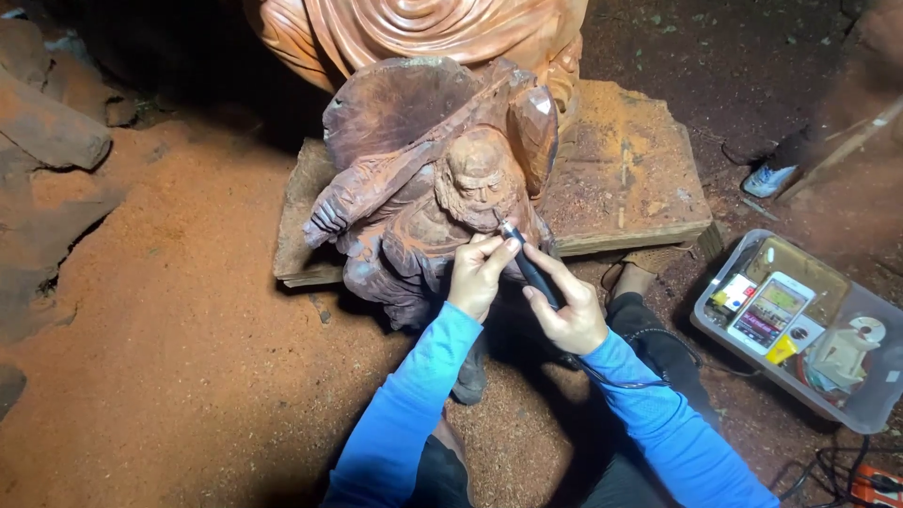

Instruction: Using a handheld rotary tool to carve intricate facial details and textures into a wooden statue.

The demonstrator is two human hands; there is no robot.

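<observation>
A dark wooden carving of a bearded figure [428, 179] leans on a flat wooden block [625, 169], with its carved face turned toward me. My right hand [567, 315] grips a slim black rotary carving tool [529, 266], whose tip touches the carving just below the beard. My left hand [480, 273] rests against the carving and pinches the tool near its tip. Both arms wear blue sleeves. A thin cable runs from the tool back under my right wrist.
A larger pale wooden statue [423, 33] stands behind the carving. Reddish sawdust [179, 339] covers the ground to the left. At the right, a clear plastic tray [861, 400] holds a phone and small items. Cables and an orange device [870, 484] lie at bottom right.
</observation>
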